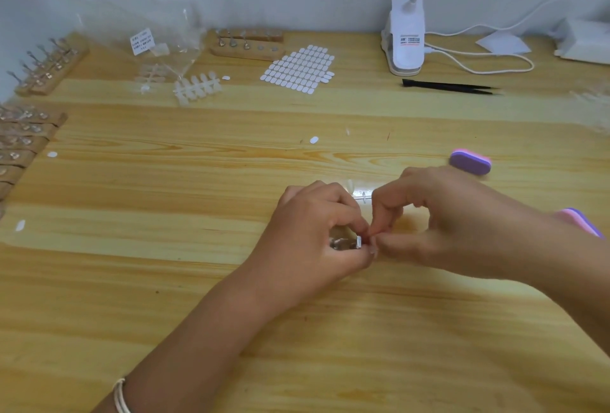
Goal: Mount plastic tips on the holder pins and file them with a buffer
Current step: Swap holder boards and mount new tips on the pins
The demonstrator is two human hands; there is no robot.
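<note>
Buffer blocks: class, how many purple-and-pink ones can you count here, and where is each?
2. The first buffer block lies just beyond the right hand; the second buffer block shows partly from behind the right forearm, near the picture's right edge. Others may be hidden.

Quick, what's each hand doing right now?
Left hand: grips a small shiny metal holder pin.
Right hand: pinching at the pin's end; what it holds cannot be told.

1. My table (pixel 165 280) is yellow wood, streaked with darker grain.
2. The buffer (pixel 470 162) is purple over pink.
3. Tweezers (pixel 449 86) black; clip lamp (pixel 406 33) white.
4. The sticker sheet (pixel 298 68) carries rows of white ovals.
5. My bracelet (pixel 120 396) is silvery.
</note>
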